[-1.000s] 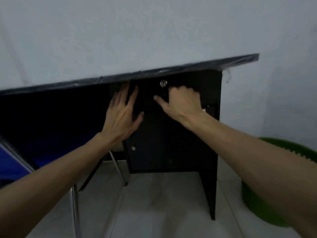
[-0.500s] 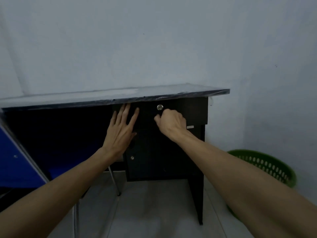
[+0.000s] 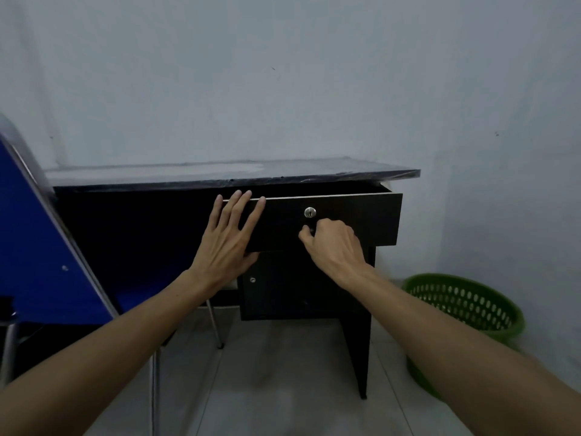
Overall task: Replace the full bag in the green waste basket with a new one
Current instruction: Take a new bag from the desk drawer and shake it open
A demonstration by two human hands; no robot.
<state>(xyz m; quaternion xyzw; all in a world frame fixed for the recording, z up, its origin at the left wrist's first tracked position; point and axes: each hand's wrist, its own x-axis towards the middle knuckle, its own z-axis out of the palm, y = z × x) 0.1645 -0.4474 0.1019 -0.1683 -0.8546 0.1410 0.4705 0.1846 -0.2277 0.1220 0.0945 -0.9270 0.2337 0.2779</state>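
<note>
Drawer [image 3: 330, 221] now pulled out from under the desk [image 3: 220, 174] top; a second ago its front sat flush.

Right hand [image 3: 334, 243] clenched on the drawer front just below the silver lock [image 3: 310, 212], fingers curled round a pull that is too dark to make out. Left hand [image 3: 228, 243] released and flat, fingers straight and spread, pressing the drawer's left end, fingertips reaching its top edge. Lower cabinet door [image 3: 283, 291] under the drawer closed, with a small lock of its own. Green waste basket [image 3: 465, 306] stands on the tiled floor to the right of the desk, near the wall, apart from both hands; no bag can be made out in it. Blue chair [image 3: 41, 234] to the left of the desk.
</note>
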